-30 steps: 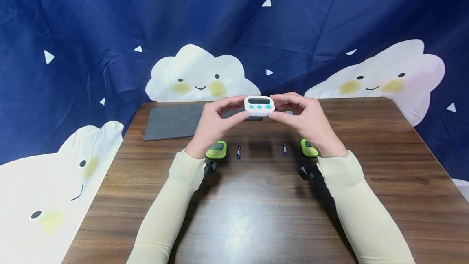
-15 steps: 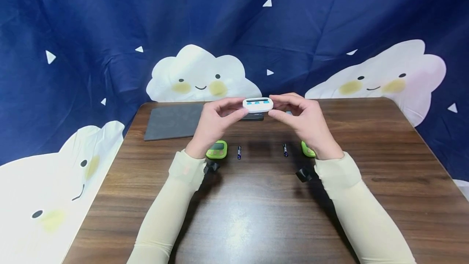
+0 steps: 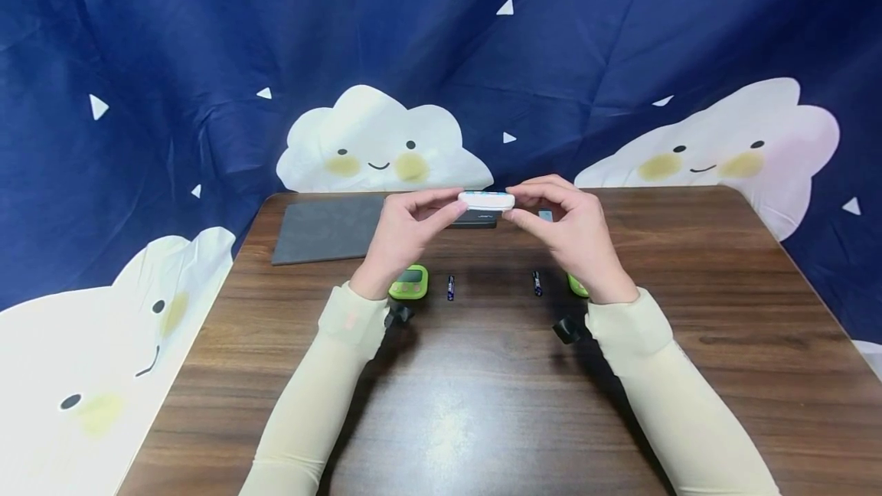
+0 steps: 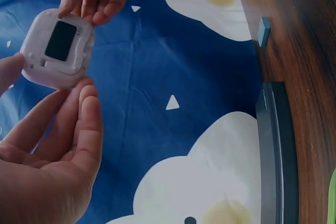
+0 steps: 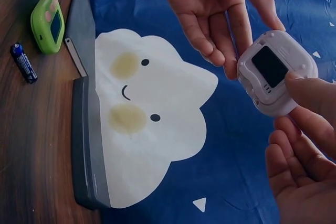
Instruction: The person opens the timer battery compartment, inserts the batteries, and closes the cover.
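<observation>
A white digital timer (image 3: 486,201) is held up above the far part of the table, its bottom edge facing the head camera and its blue buttons barely showing on top. My left hand (image 3: 408,226) pinches its left end between thumb and fingers. On the right end, my right hand (image 3: 577,226) grips it the same way. Both wrist views show the back of the timer (image 4: 58,51), which carries a dark rectangle. In the right wrist view the thumb of the right hand (image 5: 310,145) lies on that back.
A green timer (image 3: 409,282) lies by my left wrist; another green timer (image 3: 577,287) is mostly hidden by my right wrist. Between them lie two batteries, a left battery (image 3: 451,288) and a right battery (image 3: 537,283). Behind are a grey board (image 3: 327,228), a black case (image 3: 475,222) and a blue block (image 3: 546,215).
The white timer has tilted, so its screen and button face has turned up and away from the head camera and its edge shows instead. Both hands keep their grip.
</observation>
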A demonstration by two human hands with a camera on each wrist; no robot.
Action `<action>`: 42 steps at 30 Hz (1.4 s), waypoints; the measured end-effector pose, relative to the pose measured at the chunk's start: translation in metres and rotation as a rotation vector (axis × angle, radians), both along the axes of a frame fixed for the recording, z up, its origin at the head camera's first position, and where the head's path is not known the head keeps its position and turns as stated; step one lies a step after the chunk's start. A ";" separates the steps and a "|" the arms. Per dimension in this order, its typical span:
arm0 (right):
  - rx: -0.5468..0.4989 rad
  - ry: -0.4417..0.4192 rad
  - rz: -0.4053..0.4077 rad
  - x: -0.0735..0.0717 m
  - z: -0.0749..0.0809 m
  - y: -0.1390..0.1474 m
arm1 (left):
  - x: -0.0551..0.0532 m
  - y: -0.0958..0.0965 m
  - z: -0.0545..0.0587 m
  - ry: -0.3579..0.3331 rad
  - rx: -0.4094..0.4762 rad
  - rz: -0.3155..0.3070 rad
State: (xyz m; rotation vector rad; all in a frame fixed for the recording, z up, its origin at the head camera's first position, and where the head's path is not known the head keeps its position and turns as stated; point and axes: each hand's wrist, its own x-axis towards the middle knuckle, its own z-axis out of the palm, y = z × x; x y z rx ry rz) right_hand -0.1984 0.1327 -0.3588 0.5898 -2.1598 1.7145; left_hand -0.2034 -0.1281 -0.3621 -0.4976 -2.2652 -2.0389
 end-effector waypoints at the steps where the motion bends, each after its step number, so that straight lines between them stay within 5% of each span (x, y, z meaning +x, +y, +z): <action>1: 0.011 0.000 -0.006 0.000 0.000 0.000 | 0.000 0.000 0.000 -0.001 -0.004 0.004; 10: 0.143 -0.055 -0.101 0.001 -0.002 0.000 | -0.002 0.003 -0.004 0.026 -0.032 0.045; 19: 0.145 -0.101 -0.125 0.001 0.000 0.001 | -0.001 0.006 -0.007 0.069 -0.113 0.056; 30: 0.105 -0.120 -0.079 0.001 0.001 0.002 | 0.001 0.009 -0.006 0.144 -0.124 0.058; 42: -0.041 -0.318 0.053 0.000 0.004 0.007 | 0.002 0.006 -0.005 0.278 -0.266 0.012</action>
